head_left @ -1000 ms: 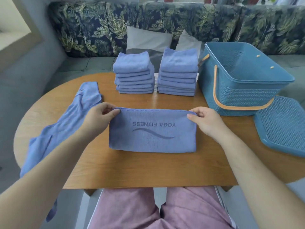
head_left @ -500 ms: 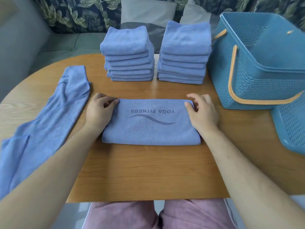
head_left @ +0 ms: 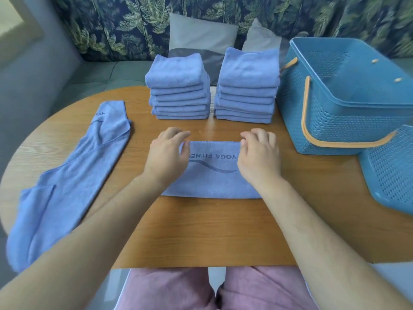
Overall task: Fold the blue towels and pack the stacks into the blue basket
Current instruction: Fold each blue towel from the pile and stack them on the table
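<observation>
The half-folded towel (head_left: pixel 212 175) lies flat on the table (head_left: pixel 201 231), left of the blue basket (head_left: pixel 335 121) and nearer the person. The left hand (head_left: pixel 167 157) pinches its far edge between curled fingers and thumb. The right hand (head_left: pixel 259 159) curls its fingers over the corner closer to the basket, though a real grip cannot be told. If only one side holds, the next fold would likely skew, and a lopsided towel could tilt the stacks (head_left: pixel 178 90) just left of the basket
</observation>
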A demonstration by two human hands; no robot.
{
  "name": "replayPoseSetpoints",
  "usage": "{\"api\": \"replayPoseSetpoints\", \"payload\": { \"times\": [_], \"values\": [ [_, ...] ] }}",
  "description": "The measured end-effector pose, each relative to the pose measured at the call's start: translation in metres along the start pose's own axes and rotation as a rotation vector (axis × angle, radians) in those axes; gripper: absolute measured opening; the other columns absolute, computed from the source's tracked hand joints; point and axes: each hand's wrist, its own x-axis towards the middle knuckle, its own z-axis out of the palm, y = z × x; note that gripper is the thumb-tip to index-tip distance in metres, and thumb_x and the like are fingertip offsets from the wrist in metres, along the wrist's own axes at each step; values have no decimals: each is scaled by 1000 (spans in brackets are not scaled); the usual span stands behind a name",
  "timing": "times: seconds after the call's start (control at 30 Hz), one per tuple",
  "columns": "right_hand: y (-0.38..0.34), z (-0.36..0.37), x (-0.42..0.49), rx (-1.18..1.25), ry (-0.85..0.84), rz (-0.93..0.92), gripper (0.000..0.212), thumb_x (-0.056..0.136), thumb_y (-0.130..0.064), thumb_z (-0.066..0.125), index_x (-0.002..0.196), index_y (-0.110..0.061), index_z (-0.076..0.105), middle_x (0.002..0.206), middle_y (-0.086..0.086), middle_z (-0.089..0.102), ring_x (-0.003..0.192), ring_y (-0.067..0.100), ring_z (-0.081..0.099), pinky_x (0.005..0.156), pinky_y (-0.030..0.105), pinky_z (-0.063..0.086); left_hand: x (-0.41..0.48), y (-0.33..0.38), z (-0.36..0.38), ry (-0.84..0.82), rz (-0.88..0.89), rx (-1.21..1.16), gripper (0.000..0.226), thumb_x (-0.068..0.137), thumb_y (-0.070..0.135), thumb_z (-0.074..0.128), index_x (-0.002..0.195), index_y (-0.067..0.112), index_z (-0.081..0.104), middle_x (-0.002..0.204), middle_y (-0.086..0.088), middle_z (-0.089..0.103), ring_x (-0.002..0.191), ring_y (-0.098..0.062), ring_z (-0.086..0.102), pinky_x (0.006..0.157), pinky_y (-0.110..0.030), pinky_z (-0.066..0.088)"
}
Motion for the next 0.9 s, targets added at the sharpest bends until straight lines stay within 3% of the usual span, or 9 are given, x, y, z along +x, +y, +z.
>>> {"api": "replayPoseSetpoints", "payload": {
  "times": [0.07,0.17,0.27,0.47,0.63,0.77,0.83,0.9],
  "values": [
    [-33,10,-20,-8,-30,-61,41,104,-29,41,142,-21,55,154,6,45,145,32,29,115,46,29,-6,20,14,-103,47,-24,33,99,15,57,130,9,66,135,-9,61,128,-31,54,104,-45,45],
    [-52,34,-46,-90,-210,-81,54,108,-40,29,160,-25,26,168,3,21,157,28,6,126,44,8,-19,25,35,-292,-19,12,43,105,25,44,147,21,51,157,0,41,151,-22,27,121,-47,23],
    [-39,50,-57,-174,-316,-64,60,107,-50,16,163,-26,14,171,0,3,157,25,-7,127,46,-3,-27,13,44,-357,-37,71,47,108,35,32,155,34,36,165,12,24,155,-13,11,125,-42,7],
    [-28,48,-54,-170,-332,-53,69,101,-64,11,162,-33,12,171,-4,-2,156,23,-13,125,45,-11,-23,-11,35,-452,-70,148,54,102,62,23,155,51,21,166,22,9,155,-13,-1,125,-42,-1],
    [-19,47,-51,-194,-353,-46,72,98,-68,6,162,-36,5,171,-4,-8,156,21,-17,125,45,-12,-19,-24,28,-493,-59,192,54,100,64,15,154,56,12,166,23,3,155,-13,-5,125,-40,-2],
    [-14,47,-38,-194,-370,-124,72,97,-69,11,162,-37,9,171,-5,-4,157,20,-12,126,44,-10,-21,-16,31,-511,-88,250,57,102,61,13,157,49,8,168,16,1,156,-18,-4,125,-43,-2],
    [-8,39,-23,-187,-429,-207,68,100,-68,17,162,-40,11,171,-8,-3,157,17,-11,126,40,-9,-26,-4,29,-490,-143,281,58,103,60,18,158,44,13,169,10,7,155,-23,3,125,-46,4],
    [-3,28,-14,-226,-438,-296,62,104,-62,24,161,-39,18,171,-6,4,157,20,-8,126,40,-6,-35,10,21,-458,-170,375,61,101,62,25,157,39,25,165,3,23,149,-31,23,119,-47,19]
  ]
}}
